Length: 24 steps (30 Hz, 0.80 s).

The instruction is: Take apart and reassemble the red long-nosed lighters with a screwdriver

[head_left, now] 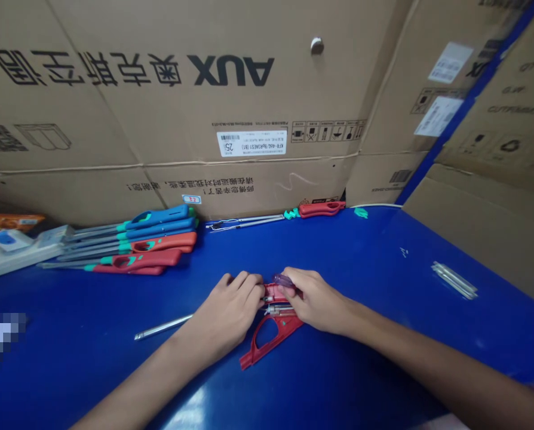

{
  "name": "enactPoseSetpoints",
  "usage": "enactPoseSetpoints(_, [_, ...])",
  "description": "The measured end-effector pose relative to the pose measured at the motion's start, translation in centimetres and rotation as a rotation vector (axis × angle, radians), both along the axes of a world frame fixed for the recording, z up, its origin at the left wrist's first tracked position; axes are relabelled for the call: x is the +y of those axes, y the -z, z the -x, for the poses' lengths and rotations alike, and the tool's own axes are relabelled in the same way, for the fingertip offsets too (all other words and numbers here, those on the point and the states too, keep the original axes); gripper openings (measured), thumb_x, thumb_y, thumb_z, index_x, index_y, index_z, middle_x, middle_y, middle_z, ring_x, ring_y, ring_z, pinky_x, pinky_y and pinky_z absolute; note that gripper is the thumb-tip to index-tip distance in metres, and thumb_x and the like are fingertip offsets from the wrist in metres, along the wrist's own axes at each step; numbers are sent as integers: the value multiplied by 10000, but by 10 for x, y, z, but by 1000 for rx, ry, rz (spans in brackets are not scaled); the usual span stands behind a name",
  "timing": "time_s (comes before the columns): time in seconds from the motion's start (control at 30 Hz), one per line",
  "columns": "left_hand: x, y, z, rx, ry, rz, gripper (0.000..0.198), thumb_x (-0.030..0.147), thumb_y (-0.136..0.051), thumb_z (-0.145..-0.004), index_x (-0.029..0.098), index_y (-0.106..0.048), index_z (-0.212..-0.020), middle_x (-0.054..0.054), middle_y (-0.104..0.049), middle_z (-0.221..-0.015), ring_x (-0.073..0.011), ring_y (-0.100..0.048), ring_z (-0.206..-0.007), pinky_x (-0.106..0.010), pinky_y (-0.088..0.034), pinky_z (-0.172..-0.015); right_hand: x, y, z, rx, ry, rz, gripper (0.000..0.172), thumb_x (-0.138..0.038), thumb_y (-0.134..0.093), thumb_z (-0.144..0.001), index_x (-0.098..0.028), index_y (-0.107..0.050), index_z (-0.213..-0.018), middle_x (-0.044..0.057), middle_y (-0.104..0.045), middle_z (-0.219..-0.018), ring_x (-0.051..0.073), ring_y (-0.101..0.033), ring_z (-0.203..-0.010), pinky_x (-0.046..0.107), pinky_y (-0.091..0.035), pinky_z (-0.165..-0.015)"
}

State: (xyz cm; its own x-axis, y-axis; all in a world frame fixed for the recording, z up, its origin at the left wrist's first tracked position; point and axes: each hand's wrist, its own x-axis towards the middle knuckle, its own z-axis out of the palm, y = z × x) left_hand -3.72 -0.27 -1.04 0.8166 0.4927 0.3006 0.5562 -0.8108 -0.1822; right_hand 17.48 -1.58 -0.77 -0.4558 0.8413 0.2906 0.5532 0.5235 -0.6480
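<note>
A long-nosed lighter lies opened up on the blue table under both my hands. One red handle half (273, 341) with a finger loop shows bare on the near side, and another red shell piece (272, 291) sits between my hands. Its inner metal parts (280, 309) are exposed. My left hand (233, 307) is closed over the left end, fingertips at the shell; a metal tube (163, 327) sticks out to the left behind it. My right hand (314, 298) grips a see-through purple piece (284, 280), perhaps a tool handle, and touches the lighter's right end.
Several blue lighters (159, 218) and red lighters (146, 260) lie in a row at the left. Against the cardboard wall (168, 131) are a red handle (321, 208), thin rods (249, 223) and green bits (361, 212). Metal tubes (455, 280) rest at the right.
</note>
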Motion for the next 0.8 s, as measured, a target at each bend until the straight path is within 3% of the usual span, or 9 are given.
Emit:
enactPoseSetpoints(0.3, [-1,-9,4,-106,-27,192,240,228,-293,-1013,159,-515,-954,-96,-614,-1022,-225,-593,-851,-407,-466,-741,3,-1,-1,-56,26,3,238,-41,-413,-833,-221,-315,-711,-28,-415,-695,126,-373,-616,260,-294,-585])
enactPoseSetpoints(0.47, [1,-14,12,-194,-36,267,174,295,-395,-1003,183,-520,-1050,-70,-639,-1043,-224,-596,-918,-409,-463,-818,0,-13,-5,-49,28,-82,113,-179,-531,-881,-199,-445,-810,11,-509,-785,168,-461,-780,310,-375,-748])
enactPoseSetpoints(0.53, [1,-17,15,-213,-18,266,172,290,-427,-991,184,-534,-1074,-75,-637,-1074,-229,-579,-967,-413,-449,-851,-4,-19,-6,-75,17,-134,195,-260,-642,-837,-195,-459,-822,0,-502,-768,170,-458,-776,329,-374,-781])
enactPoseSetpoints(0.63, [-2,-21,14,-208,57,253,167,268,-459,-975,189,-570,-1072,-83,-623,-1123,-242,-547,-1030,-422,-427,-872,-8,-25,-6,-171,-75,-85,329,-329,-719,-790,-204,-419,-739,-6,-500,-749,166,-457,-755,317,-371,-743])
enactPoseSetpoints(0.8, [-5,-19,8,-216,155,250,163,191,-463,-966,172,-617,-1018,-96,-632,-1104,-231,-543,-1026,-394,-422,-842,-10,-21,-6,-186,-161,-71,326,-195,-623,-850,-213,-347,-677,-10,-488,-702,151,-453,-716,289,-370,-705])
